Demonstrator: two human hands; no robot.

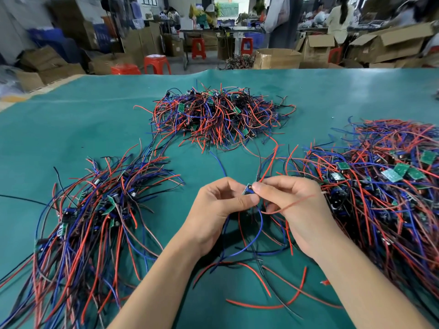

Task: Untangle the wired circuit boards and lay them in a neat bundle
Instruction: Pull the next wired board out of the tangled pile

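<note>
Mostly hidden: small board [247, 189] pinched between left hand [219, 205] and right hand [293, 205], only one corner showing. Thin red, blue wires [257, 233] loop below, over green mat [71, 129].

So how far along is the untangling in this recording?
Partway at best. Done: the bundle on the left lies with its wires running roughly one way. In hand: both hands, left hand and right hand, pinch one small circuit board whose wires trail below. Left: the tangled heap at centre back and the big pile on the right look unsorted.
</note>
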